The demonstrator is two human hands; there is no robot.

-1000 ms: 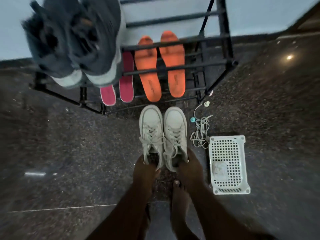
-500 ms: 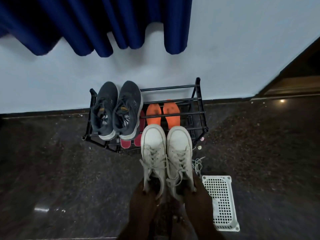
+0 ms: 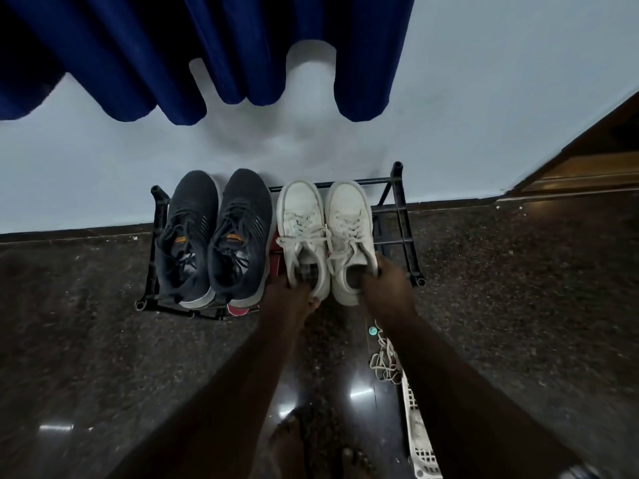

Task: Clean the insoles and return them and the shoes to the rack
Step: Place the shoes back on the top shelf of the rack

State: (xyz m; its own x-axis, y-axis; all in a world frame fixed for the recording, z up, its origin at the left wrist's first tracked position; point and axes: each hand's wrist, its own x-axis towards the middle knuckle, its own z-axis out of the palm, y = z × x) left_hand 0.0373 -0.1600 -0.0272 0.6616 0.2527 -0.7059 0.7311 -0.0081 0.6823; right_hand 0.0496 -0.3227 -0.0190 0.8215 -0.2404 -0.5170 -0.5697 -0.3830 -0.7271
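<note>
My left hand [image 3: 294, 293] and right hand [image 3: 382, 283] each pinch a heel of the white shoes [image 3: 326, 236] on the rack [image 3: 403, 216]. Advise seating both level before my fingers release.

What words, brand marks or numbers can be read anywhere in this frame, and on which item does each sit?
None can be read.
Orange tabs on the tongues of the dark sneakers: possibly brand marks, too small and blurred to read.
White sneakers, held at the heels by the left hand and right hand on the rack: no text visible.
White basket: no legible marking.
</note>
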